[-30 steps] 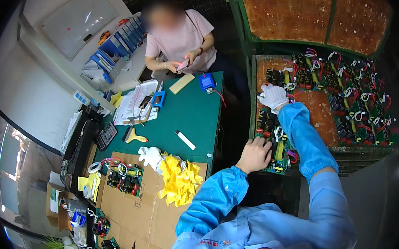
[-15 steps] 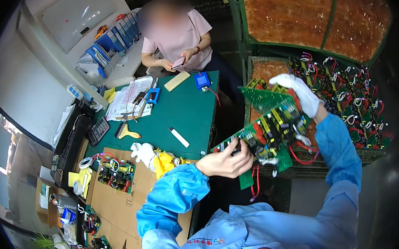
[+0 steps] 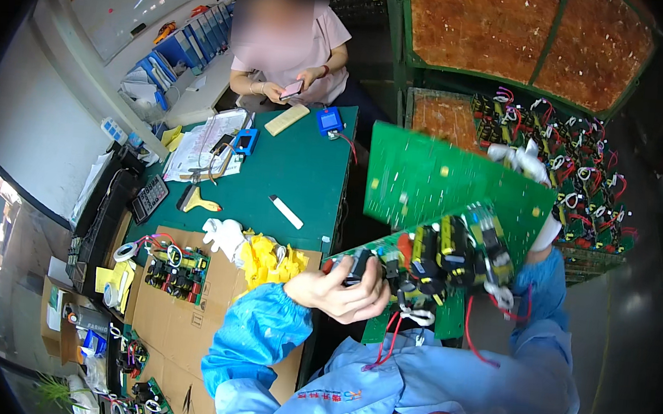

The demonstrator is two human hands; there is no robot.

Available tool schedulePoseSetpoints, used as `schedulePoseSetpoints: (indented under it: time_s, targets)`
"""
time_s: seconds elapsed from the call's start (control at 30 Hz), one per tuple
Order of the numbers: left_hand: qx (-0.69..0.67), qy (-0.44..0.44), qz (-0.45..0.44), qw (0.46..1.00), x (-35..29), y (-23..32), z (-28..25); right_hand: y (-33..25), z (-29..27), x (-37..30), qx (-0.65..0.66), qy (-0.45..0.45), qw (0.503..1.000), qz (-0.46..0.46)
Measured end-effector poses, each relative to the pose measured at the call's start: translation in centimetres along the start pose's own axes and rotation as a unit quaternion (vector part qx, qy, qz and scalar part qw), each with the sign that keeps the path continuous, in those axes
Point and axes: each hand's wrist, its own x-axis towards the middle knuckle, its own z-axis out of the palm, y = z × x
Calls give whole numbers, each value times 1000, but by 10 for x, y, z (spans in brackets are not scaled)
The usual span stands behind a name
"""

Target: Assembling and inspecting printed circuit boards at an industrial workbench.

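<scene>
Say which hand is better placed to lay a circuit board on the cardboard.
Probably the left hand: it is nearer the cardboard and grips the end of the lower circuit board. The right hand, gloved, is farther away and partly hidden behind the upper circuit board.

This place appears to be an electronics workshop, because many circuit boards (image 3: 564,163) lie on a shelf (image 3: 437,122) between two and three o'clock, and a green worktable (image 3: 263,181) stands at nine.

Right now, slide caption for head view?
Bare left hand and gloved right hand hold green circuit boards beside a green table.
</scene>
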Motion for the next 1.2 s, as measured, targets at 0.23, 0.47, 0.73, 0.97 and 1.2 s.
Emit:
schedulePoseSetpoints:
  time_s: [0.23, 0.47, 0.73, 0.97, 1.2]
  targets:
    - [-23, -72, -312, 947, -22, 25, -55, 20, 10, 64, -141, 5, 982, 124]
    - [-21, -19, -555, 831, -44, 45, -94, 124, 18, 36, -524, -208, 826, 18]
    - [133, -225, -598, 757, -73, 113, -161, 117, 30, 8, -608, -363, 706, -21]
    - [217, -314, -678, 628, -55, 186, -219, 78, 128, 63, -461, -353, 808, -99]
    - [296, -318, -732, 525, -28, 248, -259, 41, 245, 43, -301, -479, 789, -240]
